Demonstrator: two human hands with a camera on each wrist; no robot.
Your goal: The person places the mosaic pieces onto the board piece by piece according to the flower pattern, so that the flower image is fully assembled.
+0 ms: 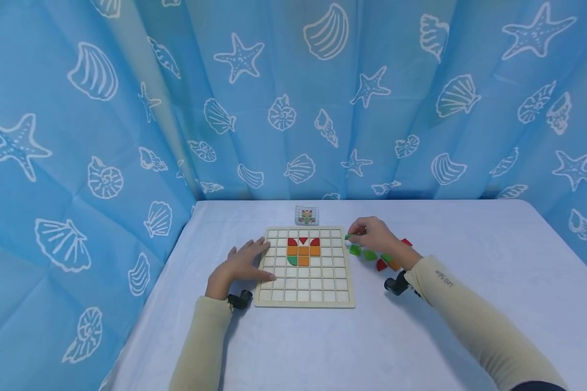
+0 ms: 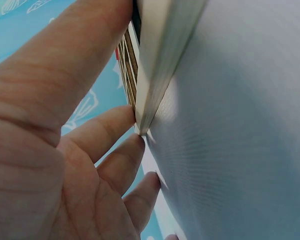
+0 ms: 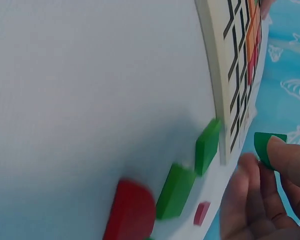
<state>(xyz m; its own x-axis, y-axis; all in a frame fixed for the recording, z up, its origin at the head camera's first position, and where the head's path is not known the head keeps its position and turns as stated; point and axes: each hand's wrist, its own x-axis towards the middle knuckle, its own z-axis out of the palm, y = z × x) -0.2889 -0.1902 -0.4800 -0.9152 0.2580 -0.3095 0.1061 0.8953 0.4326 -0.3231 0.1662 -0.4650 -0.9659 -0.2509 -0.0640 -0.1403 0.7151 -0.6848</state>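
A wooden grid board lies on the table, with red, orange and green tiles set in its upper middle squares. My left hand rests at the board's left edge, fingers spread straight, thumb over the lower left squares. In the left wrist view its fingertips are right at the board's corner. Just off the board's upper right side, my right hand pinches a green quarter-round tile between thumb and fingers. Loose green tiles and a red rounded tile lie on the table below that hand.
A small pattern card with a coloured design lies behind the board. More loose tiles, including an orange one and a red one, lie around the right wrist. A blue shell-print curtain hangs at the table's back and left.
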